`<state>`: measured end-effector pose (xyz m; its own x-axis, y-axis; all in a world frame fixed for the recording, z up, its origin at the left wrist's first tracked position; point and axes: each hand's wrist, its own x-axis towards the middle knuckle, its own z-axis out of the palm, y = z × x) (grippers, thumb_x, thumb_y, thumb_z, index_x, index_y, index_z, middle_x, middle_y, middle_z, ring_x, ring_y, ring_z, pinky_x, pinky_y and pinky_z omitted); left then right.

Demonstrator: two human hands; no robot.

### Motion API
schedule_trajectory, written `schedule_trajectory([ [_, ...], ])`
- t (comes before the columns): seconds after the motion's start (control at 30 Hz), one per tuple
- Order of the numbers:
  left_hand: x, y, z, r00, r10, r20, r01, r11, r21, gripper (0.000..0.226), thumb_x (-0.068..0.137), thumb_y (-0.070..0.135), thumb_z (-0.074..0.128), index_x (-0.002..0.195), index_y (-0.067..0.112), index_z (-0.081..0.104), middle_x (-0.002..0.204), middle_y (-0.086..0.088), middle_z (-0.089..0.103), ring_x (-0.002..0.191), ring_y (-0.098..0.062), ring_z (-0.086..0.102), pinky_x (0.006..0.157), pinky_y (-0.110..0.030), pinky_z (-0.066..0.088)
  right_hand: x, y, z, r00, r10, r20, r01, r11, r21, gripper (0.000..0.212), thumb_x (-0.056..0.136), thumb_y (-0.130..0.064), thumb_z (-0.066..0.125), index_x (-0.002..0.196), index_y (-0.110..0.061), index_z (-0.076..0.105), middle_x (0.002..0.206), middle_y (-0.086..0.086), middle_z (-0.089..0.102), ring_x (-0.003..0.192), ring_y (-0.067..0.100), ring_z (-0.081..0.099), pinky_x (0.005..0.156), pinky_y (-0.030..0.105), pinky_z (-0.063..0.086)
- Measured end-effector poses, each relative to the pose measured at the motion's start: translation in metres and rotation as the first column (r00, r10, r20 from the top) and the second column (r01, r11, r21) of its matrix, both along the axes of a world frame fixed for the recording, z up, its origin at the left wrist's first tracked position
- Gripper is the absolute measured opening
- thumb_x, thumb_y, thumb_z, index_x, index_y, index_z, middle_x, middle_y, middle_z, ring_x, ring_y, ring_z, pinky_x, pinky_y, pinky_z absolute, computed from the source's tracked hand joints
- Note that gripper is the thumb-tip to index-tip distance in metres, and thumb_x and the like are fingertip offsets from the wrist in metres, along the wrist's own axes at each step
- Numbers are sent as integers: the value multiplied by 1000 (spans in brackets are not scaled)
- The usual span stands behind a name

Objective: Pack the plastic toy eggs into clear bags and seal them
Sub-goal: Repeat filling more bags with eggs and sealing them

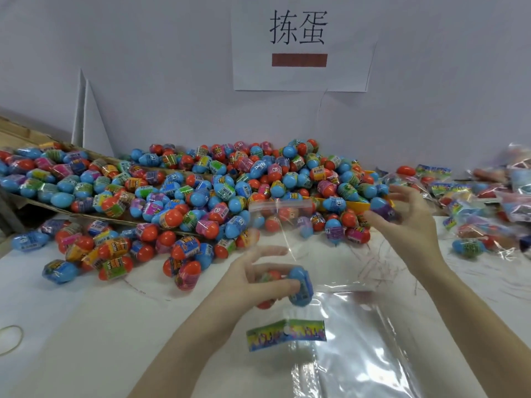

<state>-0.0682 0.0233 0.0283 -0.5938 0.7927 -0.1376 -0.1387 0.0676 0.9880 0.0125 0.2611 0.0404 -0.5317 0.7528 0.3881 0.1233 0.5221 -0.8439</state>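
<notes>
A big heap of blue and orange plastic toy eggs (218, 182) covers the back of the white table. My left hand (258, 280) is closed around a blue egg (300, 285) and an orange one, low in the middle. My right hand (408, 216) is raised on the right, gripping a blue and purple egg (383, 206) at its fingertips. Between the hands a clear bag (275, 219) hangs upright, blurred. A stack of flat clear bags (359, 340) lies near me, with a colourful paper header card (286, 334) on it.
A cardboard tray (37, 196) at the left holds more eggs. Packed, sealed bags (482, 202) pile up on the right. A rubber band (10, 338) lies at the left edge. A paper sign (300, 41) hangs on the wall behind.
</notes>
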Motion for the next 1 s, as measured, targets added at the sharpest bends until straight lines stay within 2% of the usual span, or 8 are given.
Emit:
schedule_trajectory([
  [0.13, -11, 18, 2, 999, -19, -39, 18, 1000, -13, 40, 71, 10, 74, 104, 27, 58, 81, 13, 72, 57, 1, 59, 51, -11, 45, 4, -29, 29, 934, 209, -289, -279, 932, -230, 40, 57, -18, 78, 92, -22, 59, 96, -3, 65, 77, 5, 65, 59, 10, 49],
  [0.27, -5, 22, -5, 1000, 12, -28, -11, 998, 65, 46, 63, 14, 81, 103, 22, 61, 78, 11, 71, 51, -2, 55, 47, -11, 40, 10, -53, 42, 813, 432, -389, -528, 830, -181, 33, 57, -23, 71, 90, -26, 66, 83, -13, 70, 77, 0, 66, 65, 9, 48],
  [0.37, 0, 24, -11, 998, 31, -57, -27, 998, 63, 41, 66, 13, 78, 102, 22, 61, 85, 14, 72, 53, 0, 56, 46, -11, 40, 14, -64, 41, 763, 565, -313, -617, 782, -93, 38, 55, -28, 77, 91, -38, 70, 91, -13, 70, 84, 6, 66, 71, 13, 50],
  [0.53, 4, 25, -12, 996, 12, -88, -4, 996, 85, 41, 66, 13, 75, 103, 23, 60, 87, 14, 72, 64, 1, 63, 46, -12, 42, 13, -71, 29, 782, 539, -314, -592, 799, -104, 30, 70, -32, 61, 99, -33, 62, 88, -18, 68, 80, 1, 64, 67, 11, 49],
  [0.67, 7, 29, -13, 991, -26, -128, 36, 996, 79, 39, 73, 3, 73, 103, 24, 60, 90, 13, 72, 70, 0, 66, 49, -11, 44, 16, -72, 22, 813, 516, -270, -548, 835, -56, 20, 69, -34, 69, 87, -41, 64, 88, -12, 69, 83, 7, 64, 71, 19, 51],
  [0.77, 10, 30, -13, 989, -21, -149, 36, 994, 100, 41, 71, -1, 74, 102, 23, 60, 89, 10, 73, 71, -3, 68, 53, -10, 46, 16, -72, 19, 847, 442, -297, -484, 871, -85, 18, 69, -36, 68, 85, -35, 61, 85, -17, 68, 80, 1, 63, 69, 15, 49],
  [0.9, 14, 33, -17, 982, -37, -187, 61, 991, 121, 48, 69, -1, 77, 104, 26, 60, 95, 6, 73, 77, -7, 69, 68, -16, 51, 17, -75, 16, 934, 340, -105, -321, 933, 165, 24, 69, -48, 70, 86, -43, 55, 89, -28, 60, 93, -8, 48, 76, 3, 32],
  [1.0, 15, 33, -18, 976, -44, -214, 73, 989, 132, 52, 67, 1, 79, 105, 30, 59, 96, 7, 73, 78, -5, 67, 70, -17, 51, 20, -76, 18, 954, 298, -34, -269, 901, 341, 22, 66, -48, 61, 87, -47, 53, 86, -30, 55, 96, 1, 45, 82, 22, 34],
])
